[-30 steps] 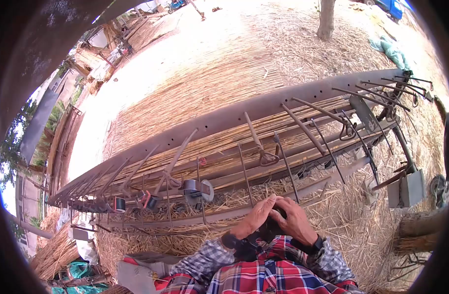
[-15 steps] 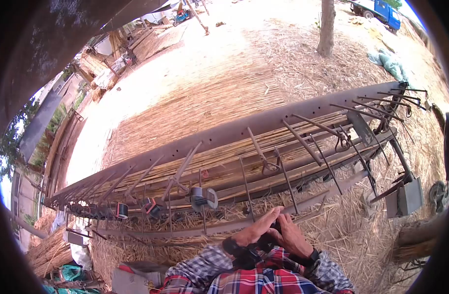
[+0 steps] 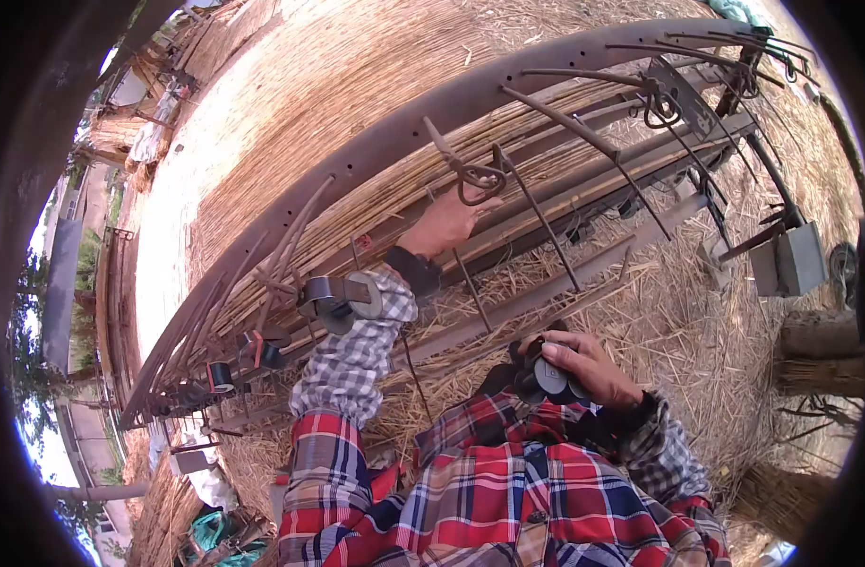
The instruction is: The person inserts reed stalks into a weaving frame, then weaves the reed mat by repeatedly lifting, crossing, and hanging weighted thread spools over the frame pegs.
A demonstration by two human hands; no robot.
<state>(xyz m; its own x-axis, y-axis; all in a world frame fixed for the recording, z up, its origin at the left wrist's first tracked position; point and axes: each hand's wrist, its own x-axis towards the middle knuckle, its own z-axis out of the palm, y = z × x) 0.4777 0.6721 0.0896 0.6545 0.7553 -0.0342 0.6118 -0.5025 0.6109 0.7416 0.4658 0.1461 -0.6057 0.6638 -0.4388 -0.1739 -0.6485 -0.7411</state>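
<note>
My left hand [image 3: 442,227] reaches over the reed-laid metal frame [image 3: 385,175], behind a looped metal piece [image 3: 480,181] hanging from a rod. That loop partly hides its fingers, so I cannot tell what they grip. Close to my body, the fingers of my right hand [image 3: 593,367] are wrapped round a cluster of dark round pieces [image 3: 546,378], like small spools with grey ends. A larger wire spool [image 3: 330,302] hangs on the frame beside my left sleeve. Two more spools, one dark with a red edge [image 3: 221,378], sit further left.
Thin metal rods stick out along the frame's long bar [image 3: 309,198]. A finished reed mat [image 3: 328,85] spreads behind it. A grey metal block [image 3: 793,263] hangs at the right end, above loose straw [image 3: 678,350] and near logs [image 3: 820,345].
My hands have come apart. The left one has moved forward over the frame, while the right stays near my body with the dark pieces. The view has tilted down.
</note>
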